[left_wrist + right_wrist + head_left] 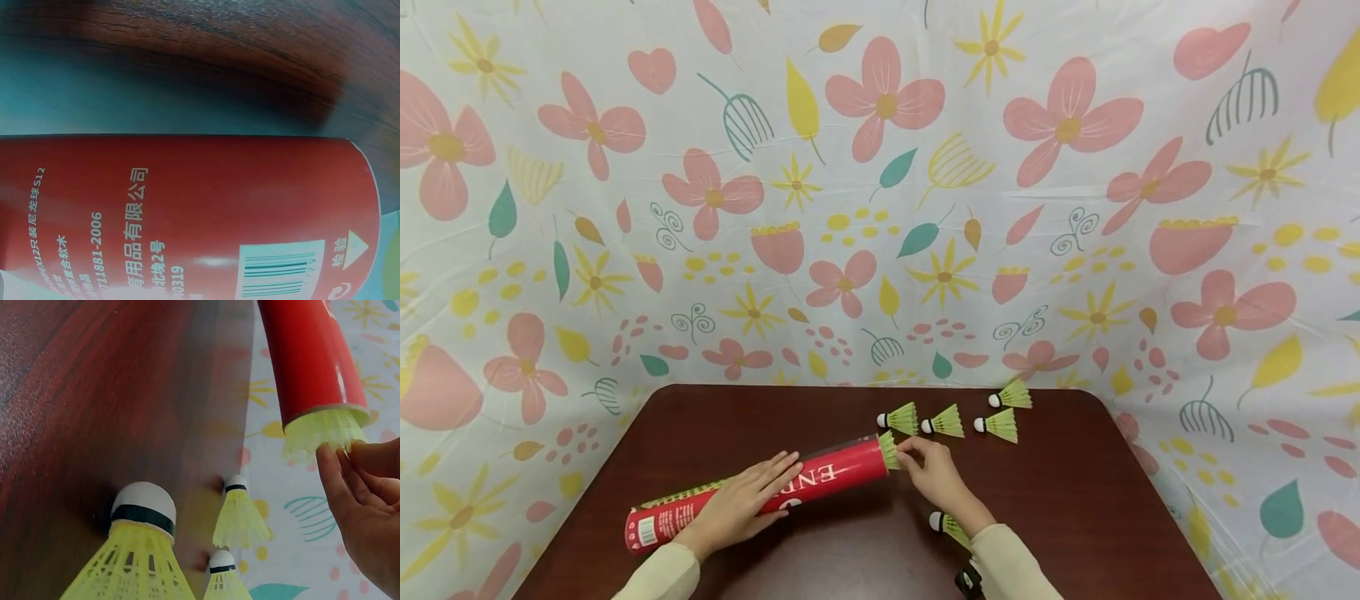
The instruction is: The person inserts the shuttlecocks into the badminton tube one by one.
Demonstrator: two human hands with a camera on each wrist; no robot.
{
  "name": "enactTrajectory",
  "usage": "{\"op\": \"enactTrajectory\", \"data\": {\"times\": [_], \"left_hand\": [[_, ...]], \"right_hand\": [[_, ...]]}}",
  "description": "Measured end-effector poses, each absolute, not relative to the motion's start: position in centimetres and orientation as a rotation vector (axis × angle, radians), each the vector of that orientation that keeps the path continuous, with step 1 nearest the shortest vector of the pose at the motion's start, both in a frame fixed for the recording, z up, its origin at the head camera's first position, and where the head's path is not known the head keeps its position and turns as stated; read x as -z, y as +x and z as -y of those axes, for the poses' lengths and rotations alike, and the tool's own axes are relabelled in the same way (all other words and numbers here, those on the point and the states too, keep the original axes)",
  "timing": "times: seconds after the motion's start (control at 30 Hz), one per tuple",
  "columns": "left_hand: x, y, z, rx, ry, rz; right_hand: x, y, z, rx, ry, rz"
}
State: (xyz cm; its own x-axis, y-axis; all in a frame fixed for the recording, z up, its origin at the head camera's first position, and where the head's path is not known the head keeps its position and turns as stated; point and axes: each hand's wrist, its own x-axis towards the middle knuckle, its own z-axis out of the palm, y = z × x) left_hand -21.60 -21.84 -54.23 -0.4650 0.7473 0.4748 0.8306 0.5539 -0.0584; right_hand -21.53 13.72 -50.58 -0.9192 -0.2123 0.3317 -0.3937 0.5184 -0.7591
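Observation:
A red shuttlecock tube (850, 467) lies slanted across the table, with white lettering and a barcode label near its left end. My left hand (739, 500) holds it around the middle, fingers over the top and thumb along the near side. In the left wrist view only the tube's printed wall (187, 200) shows, not the fingers. A yellow-green shuttlecock (888, 451) sticks skirt-first out of the tube's right end. Thumb and fingertips of my right hand (934, 473) pinch its skirt rim; the right wrist view shows this skirt (322, 434) inside the tube mouth.
Several loose shuttlecocks lie at the table's back right, including one shuttlecock (997, 425) with its white cork pointing left. Another shuttlecock (951, 527) lies under my right forearm, near a small black object (968, 581). A flower-patterned cloth (880, 208) hangs behind the brown table (1075, 500).

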Motion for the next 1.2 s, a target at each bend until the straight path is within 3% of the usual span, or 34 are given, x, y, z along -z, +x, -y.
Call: {"op": "enactTrajectory", "data": {"times": [1.2], "left_hand": [[54.3,-21.8,21.6,0.233,-1.301,2.327]], "right_hand": [[51.1,-21.8,-13.0,-1.391,0.629,2.599]]}}
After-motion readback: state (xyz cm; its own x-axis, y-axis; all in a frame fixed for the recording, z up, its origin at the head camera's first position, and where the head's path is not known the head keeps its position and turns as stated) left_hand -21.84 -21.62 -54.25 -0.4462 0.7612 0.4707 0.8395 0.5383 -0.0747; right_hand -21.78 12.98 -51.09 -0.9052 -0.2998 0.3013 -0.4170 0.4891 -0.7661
